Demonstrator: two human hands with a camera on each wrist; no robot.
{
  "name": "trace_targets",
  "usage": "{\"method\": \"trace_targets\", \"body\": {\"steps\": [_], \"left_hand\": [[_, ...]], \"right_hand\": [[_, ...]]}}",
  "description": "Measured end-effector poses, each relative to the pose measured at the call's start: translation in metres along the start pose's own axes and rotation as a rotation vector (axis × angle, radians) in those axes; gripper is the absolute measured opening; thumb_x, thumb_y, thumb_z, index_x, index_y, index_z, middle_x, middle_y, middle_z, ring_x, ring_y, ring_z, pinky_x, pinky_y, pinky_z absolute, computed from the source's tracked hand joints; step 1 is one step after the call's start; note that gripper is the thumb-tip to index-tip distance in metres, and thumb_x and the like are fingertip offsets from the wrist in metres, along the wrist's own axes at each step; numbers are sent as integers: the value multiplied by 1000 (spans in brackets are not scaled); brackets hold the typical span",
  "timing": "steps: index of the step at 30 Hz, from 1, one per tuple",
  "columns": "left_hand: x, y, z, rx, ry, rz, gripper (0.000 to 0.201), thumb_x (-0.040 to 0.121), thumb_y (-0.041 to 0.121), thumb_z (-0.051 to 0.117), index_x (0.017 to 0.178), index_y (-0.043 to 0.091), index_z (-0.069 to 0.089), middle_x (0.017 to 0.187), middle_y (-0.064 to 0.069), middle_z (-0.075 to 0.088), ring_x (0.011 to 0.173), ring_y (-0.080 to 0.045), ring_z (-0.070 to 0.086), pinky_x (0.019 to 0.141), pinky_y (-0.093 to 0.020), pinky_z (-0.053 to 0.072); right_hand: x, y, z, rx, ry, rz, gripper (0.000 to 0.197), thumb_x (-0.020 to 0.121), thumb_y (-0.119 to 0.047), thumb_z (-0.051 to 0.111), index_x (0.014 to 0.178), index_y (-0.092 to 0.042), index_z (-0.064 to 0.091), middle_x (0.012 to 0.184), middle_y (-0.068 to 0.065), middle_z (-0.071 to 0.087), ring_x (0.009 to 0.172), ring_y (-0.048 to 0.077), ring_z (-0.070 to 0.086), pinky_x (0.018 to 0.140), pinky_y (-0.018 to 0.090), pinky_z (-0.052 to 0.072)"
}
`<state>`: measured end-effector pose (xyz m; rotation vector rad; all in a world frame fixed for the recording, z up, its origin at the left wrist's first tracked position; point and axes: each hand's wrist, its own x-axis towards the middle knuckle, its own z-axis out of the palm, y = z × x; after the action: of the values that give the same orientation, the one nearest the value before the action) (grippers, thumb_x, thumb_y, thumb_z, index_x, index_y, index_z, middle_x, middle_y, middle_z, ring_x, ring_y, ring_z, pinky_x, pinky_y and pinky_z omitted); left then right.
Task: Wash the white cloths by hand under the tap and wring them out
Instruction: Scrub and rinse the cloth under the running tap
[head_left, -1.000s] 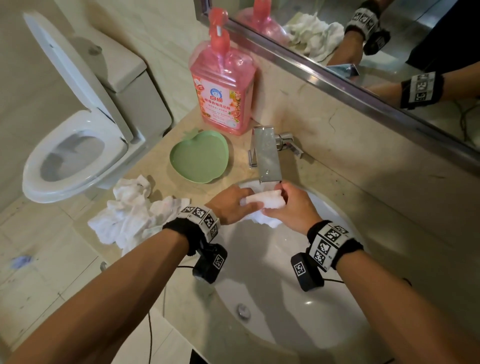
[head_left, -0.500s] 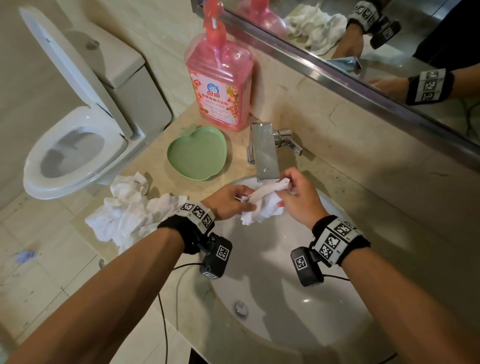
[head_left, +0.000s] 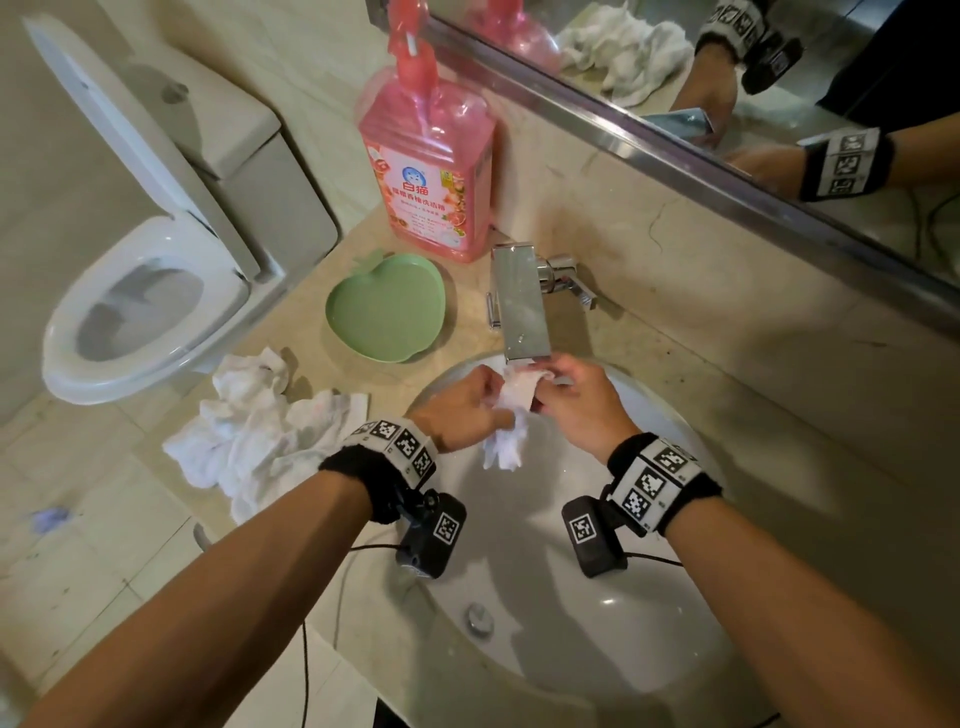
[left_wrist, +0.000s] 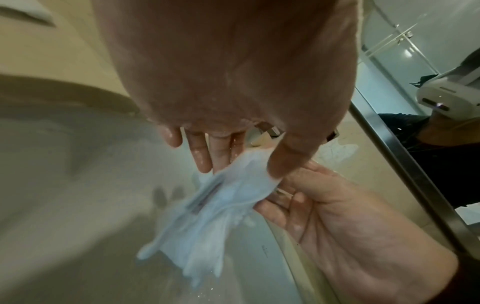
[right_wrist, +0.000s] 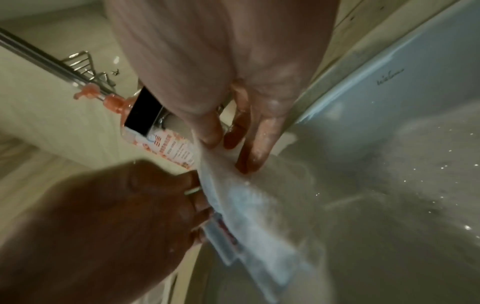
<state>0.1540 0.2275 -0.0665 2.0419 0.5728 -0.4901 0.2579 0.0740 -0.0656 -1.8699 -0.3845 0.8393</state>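
Both hands are over the white basin (head_left: 597, 597), right under the square chrome tap (head_left: 522, 306). The left hand (head_left: 462, 410) has the wet white cloth (head_left: 511, 415) pinched between thumb and fingers; in the left wrist view the fingers (left_wrist: 201, 156) reach out almost straight, glistening wet, thumb clamped on the fabric. The right hand (head_left: 574, 402) pinches the cloth's other end just beneath the spout, its fingers (right_wrist: 249, 152) only lightly bent in its own wrist view, thumb pressing down on top. The cloth is stretched between the two hands, its loose end hanging down into the basin. More white cloths (head_left: 254, 431) lie heaped on the counter to the left, near a green apple-shaped dish (head_left: 384, 312) and a pink soap bottle (head_left: 426, 166).
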Motion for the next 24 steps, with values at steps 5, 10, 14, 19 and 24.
{"method": "trace_targets", "body": {"steps": [5, 10, 14, 19, 24], "left_hand": [[6, 8, 1, -273, 42, -10, 86, 74, 85, 37, 102, 9, 65, 100, -12, 71, 91, -32, 67, 90, -54, 51], [13, 2, -2, -222, 72, -19, 48, 88, 66, 49, 94, 19, 56, 97, -5, 70, 83, -22, 68, 83, -46, 56], [22, -6, 1, -187, 127, 22, 20, 102, 36, 42, 93, 21, 53, 94, -3, 65, 86, -23, 63, 80, -41, 53], [28, -9, 7, -214, 136, -27, 40, 90, 56, 34, 104, 26, 56, 102, 0, 64, 95, -20, 59, 92, -41, 48], [36, -1, 5, -115, 78, 58, 56, 78, 51, 59, 131, 35, 53, 121, 11, 66, 107, -13, 63, 100, -40, 49]], "right_hand": [[-4, -7, 13, 0, 33, 36, 23, 63, -26, 67, 70, -47, 74, 82, -26, 73, 77, -4, 70, 67, 12, 51], [-8, -4, 5, 18, 2, 67, 11, 82, -11, 73, 83, -19, 80, 95, -3, 78, 96, 17, 73, 88, 32, 57], [-9, -9, -3, 90, 11, 85, 10, 81, -24, 76, 86, -16, 80, 87, 3, 78, 88, 19, 75, 84, 33, 60], [2, 0, -12, -76, 100, 144, 22, 76, -13, 83, 87, -19, 64, 88, 1, 67, 82, 16, 62, 74, 27, 50], [0, 16, -23, -372, -2, 285, 15, 90, -11, 51, 79, -5, 60, 77, 12, 58, 74, 27, 55, 69, 35, 45]]}}
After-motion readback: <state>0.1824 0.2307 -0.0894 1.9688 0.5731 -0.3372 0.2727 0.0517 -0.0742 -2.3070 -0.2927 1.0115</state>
